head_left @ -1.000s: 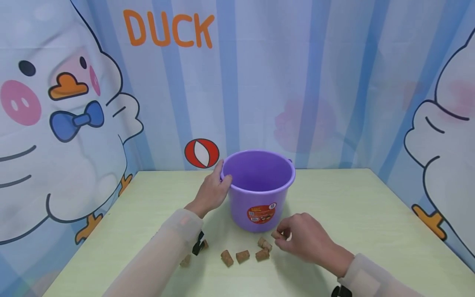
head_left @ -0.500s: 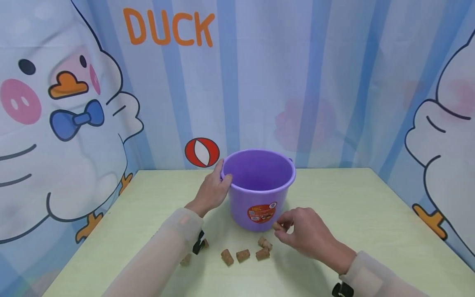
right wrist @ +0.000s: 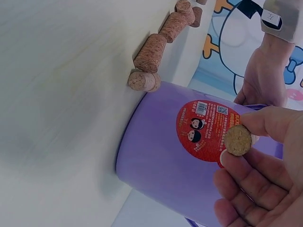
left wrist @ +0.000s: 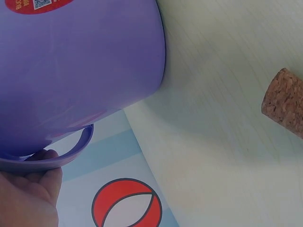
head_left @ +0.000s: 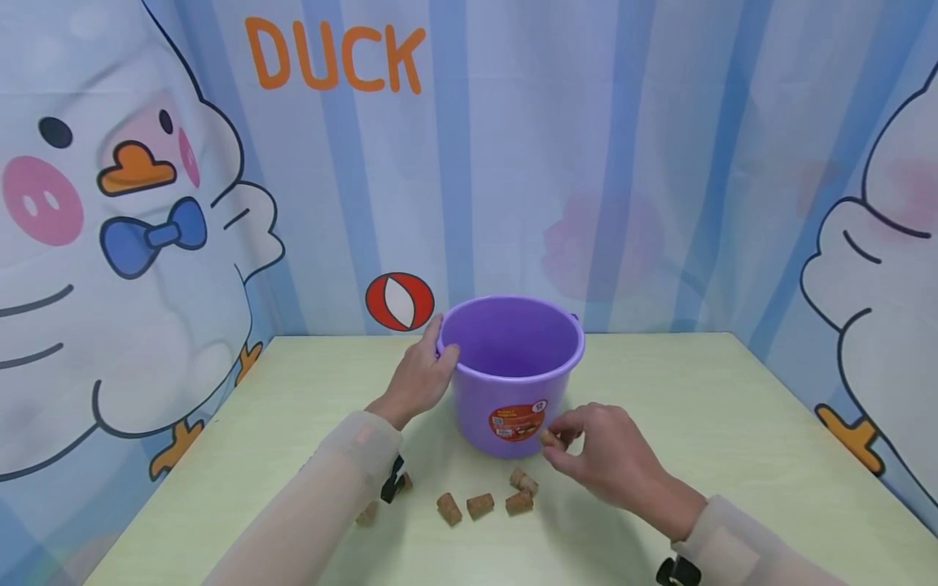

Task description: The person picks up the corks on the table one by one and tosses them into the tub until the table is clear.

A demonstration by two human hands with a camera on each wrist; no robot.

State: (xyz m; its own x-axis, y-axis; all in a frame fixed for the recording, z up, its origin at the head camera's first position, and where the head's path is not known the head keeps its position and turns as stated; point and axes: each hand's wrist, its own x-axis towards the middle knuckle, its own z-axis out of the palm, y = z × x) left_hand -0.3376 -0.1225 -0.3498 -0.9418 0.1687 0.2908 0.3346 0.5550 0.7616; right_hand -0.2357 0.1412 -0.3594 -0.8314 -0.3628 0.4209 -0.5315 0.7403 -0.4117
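A purple bucket [head_left: 469,415] with a red oval label stands upright on the table. My left hand [head_left: 416,378] grips its rim at the left side, thumb on the outside. In front of the bucket's lower right side, my right hand [head_left: 611,452] pinches a cork [right wrist: 237,140] between thumb and fingers. The right wrist view shows the cork's round end facing the camera, overlapping the label. Below the bucket lie several more corks, among them one cork [head_left: 479,506] in the middle and another cork [head_left: 519,502] beside a paler cork [head_left: 523,480].
Further left, a cork [head_left: 366,514] lies partly behind the left sleeve [head_left: 315,488]. The pale green table [head_left: 733,456] extends back to a blue striped curtain [head_left: 513,163] printed with ducks. A single cork [left wrist: 286,101] shows at the right edge of the left wrist view.
My right hand has risen slightly with the pinched cork, up along the bucket's lower right side. The left hand, the bucket and the corks on the table stay in place.
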